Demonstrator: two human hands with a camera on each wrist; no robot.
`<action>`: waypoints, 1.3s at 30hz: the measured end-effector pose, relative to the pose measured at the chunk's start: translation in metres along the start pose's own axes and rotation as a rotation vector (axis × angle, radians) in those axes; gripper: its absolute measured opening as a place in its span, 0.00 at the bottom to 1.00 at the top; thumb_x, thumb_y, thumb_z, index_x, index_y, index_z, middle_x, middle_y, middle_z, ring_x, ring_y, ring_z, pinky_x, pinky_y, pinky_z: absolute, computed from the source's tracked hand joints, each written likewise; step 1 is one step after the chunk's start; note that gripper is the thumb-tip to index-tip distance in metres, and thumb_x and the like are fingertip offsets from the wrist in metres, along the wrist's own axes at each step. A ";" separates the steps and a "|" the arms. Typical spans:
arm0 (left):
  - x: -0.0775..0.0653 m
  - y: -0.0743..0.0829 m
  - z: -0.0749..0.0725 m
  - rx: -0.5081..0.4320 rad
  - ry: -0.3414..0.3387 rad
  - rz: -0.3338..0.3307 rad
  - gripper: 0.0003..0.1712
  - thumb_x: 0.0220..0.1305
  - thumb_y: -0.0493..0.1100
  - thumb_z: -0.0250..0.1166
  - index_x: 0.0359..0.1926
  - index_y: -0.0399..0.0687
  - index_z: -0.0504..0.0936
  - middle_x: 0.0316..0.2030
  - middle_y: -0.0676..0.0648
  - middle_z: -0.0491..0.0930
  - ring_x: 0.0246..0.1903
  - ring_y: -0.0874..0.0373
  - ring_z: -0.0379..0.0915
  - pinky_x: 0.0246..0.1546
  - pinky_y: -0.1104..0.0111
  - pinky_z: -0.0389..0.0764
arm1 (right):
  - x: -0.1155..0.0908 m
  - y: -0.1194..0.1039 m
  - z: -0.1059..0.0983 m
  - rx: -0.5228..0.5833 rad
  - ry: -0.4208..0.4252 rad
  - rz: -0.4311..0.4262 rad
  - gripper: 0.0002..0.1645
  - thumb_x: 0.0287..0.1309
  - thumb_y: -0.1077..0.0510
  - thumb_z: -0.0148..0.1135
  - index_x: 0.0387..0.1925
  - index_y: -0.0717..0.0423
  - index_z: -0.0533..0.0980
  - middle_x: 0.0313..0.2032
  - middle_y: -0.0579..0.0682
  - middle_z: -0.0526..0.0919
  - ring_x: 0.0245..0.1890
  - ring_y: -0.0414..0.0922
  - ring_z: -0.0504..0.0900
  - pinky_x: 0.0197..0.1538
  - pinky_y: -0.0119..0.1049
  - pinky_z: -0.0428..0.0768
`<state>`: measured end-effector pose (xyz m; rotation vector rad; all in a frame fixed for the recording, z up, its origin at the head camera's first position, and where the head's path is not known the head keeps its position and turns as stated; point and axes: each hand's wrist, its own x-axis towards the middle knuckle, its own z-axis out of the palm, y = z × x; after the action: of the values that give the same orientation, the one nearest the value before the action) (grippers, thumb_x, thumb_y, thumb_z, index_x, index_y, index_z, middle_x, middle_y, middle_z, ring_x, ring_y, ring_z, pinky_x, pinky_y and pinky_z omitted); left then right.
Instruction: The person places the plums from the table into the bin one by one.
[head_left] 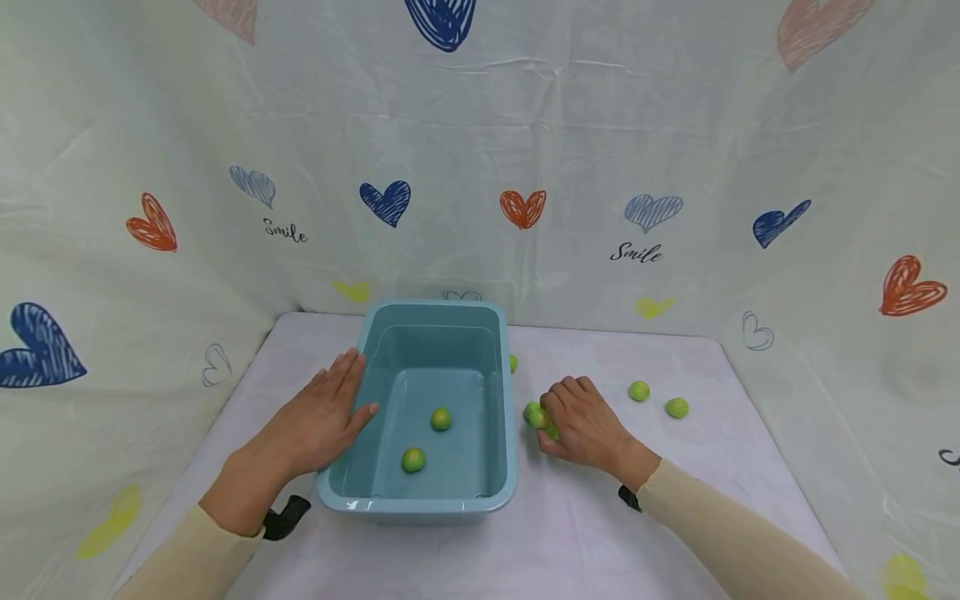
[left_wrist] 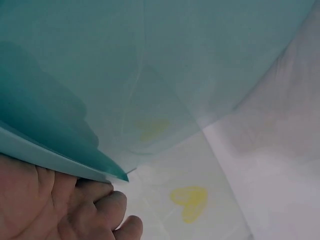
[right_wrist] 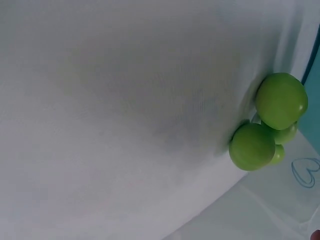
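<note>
A light blue plastic basin stands on the table, with two small green limes on its bottom. My left hand rests along its left rim, fingers stretched forward and thumb over the edge. In the left wrist view, the fingers lie against the outside of the rim. To the basin's right, my right hand bends over a cluster of limes, its fingers bent around them. The right wrist view shows these limes close together; whether the hand grips one is hidden.
Two separate limes lie on the cloth right of my right hand. Another lime peeks out beside the basin's right wall. White cloth covers the table, and a heart-patterned curtain hangs behind and at both sides.
</note>
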<state>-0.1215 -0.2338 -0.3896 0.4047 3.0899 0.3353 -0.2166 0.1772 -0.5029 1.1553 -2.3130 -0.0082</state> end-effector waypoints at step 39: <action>-0.001 0.001 -0.003 0.016 -0.010 0.008 0.45 0.80 0.53 0.57 0.80 0.25 0.53 0.81 0.28 0.51 0.80 0.30 0.48 0.78 0.37 0.56 | 0.122 0.012 -0.058 -0.012 0.179 -0.030 0.18 0.59 0.46 0.64 0.39 0.57 0.74 0.35 0.52 0.77 0.35 0.50 0.72 0.40 0.44 0.69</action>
<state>-0.1203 -0.2334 -0.3860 0.4174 3.0841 0.3085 -0.2565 0.1077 -0.3931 1.1368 -2.1358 0.0680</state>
